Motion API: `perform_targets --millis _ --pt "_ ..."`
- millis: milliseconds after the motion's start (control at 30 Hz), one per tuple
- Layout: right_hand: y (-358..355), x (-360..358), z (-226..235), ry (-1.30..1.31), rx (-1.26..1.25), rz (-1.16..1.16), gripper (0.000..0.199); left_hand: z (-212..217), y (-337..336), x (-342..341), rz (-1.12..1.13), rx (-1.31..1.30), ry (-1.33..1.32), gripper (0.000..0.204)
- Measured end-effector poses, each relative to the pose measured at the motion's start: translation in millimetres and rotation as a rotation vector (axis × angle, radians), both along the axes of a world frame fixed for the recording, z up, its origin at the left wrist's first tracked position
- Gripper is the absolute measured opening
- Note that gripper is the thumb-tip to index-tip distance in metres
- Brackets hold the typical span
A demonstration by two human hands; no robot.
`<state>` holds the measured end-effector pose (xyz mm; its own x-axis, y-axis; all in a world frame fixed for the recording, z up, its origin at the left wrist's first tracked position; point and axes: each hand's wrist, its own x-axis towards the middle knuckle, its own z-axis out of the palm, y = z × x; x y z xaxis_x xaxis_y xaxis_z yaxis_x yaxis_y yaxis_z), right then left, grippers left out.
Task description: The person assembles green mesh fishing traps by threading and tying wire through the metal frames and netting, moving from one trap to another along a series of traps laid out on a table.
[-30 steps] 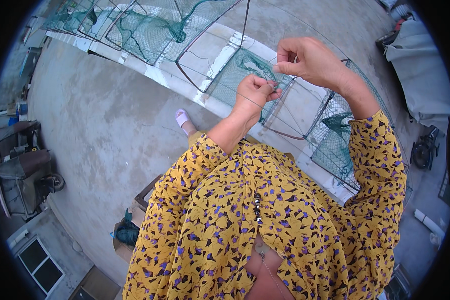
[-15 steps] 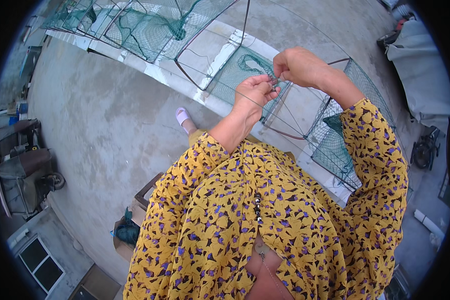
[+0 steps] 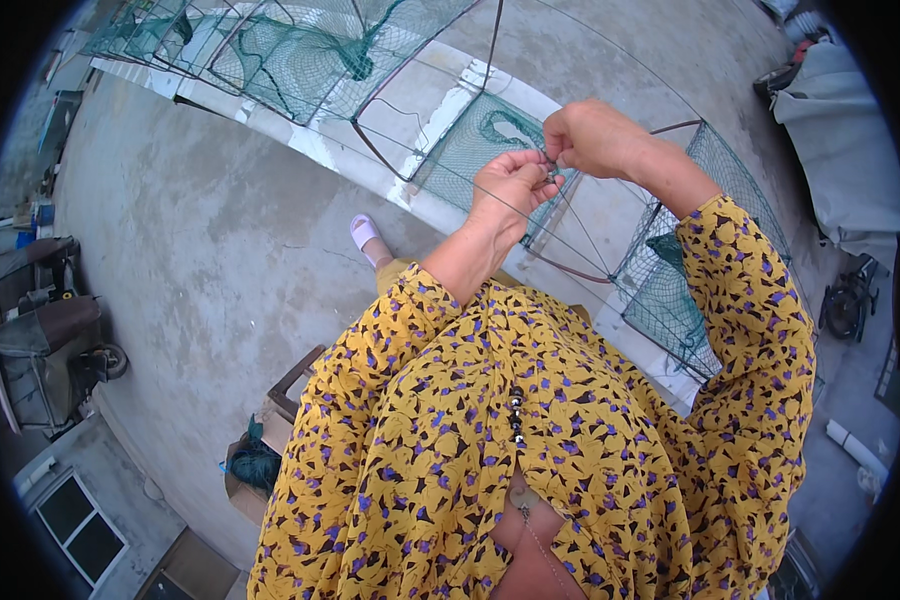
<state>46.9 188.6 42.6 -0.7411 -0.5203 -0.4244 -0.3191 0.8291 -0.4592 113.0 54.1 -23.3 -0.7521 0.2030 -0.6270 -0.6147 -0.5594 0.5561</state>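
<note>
A long green net trap (image 3: 460, 150) with dark square frames stretches across in front of me. My left hand (image 3: 513, 183) is closed at the edge of a mesh panel, thumb and fingers pinched together around green netting cord. Right against its fingertips, my right hand (image 3: 592, 140) is pinched too, with its fingers bent down over the same spot. What lies between the fingertips is small and mostly hidden; a bit of cord and mesh shows there. Taut cords run from frame to frame beneath both hands.
Under the trap lies a pale slab (image 3: 425, 75) with white patches. A cardboard box (image 3: 245, 490) with dark green twine (image 3: 256, 466) stands low left. A three-wheeled vehicle (image 3: 55, 335) is at far left, a grey-covered vehicle (image 3: 840, 140) at far right. My slippered foot (image 3: 364, 232) rests on concrete.
My right hand has shifted slightly left and down, closer to the left fingertips. Both hands stay pinched at the same place on the netting.
</note>
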Motion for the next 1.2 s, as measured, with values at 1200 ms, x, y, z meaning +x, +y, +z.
perform_targets --millis 1200 --pt "4 5 9 -0.064 -0.151 0.055 0.016 2 -2 17 -0.034 -0.482 0.381 0.007"
